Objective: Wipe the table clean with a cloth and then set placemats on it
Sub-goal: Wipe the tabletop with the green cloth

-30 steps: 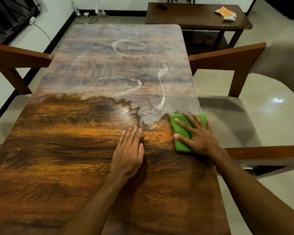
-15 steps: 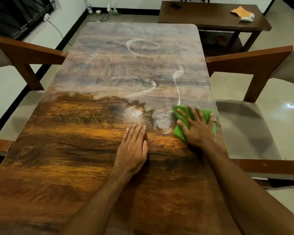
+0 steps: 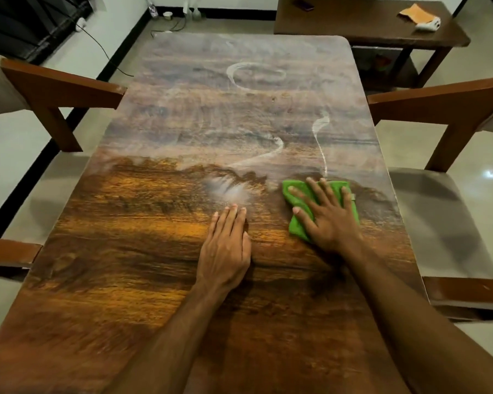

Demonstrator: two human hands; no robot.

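Note:
A long wooden table (image 3: 160, 265) fills the view. Its near half is dark and glossy; its far half is dull grey with dust and white curved streaks (image 3: 256, 78). A folded green cloth (image 3: 298, 228) lies right of the middle, at the border between the two halves. My right hand (image 3: 325, 217) presses flat on the cloth with fingers spread. My left hand (image 3: 225, 248) rests flat on the bare wood just left of it, fingers straight and together. A pale smudge (image 3: 228, 191) sits beyond the left fingertips.
Wooden chairs with grey seats flank the table: one at the left (image 3: 54, 92), one at the right (image 3: 439, 100). A darker side table (image 3: 367, 27) stands beyond the far end, carrying an orange cloth (image 3: 414, 12), a white object and a dark phone. Cables lie on the floor at the back left.
My right hand has slid the green cloth left from the table's right edge toward the middle, wiping dust near that edge. My left hand has stayed flat in place.

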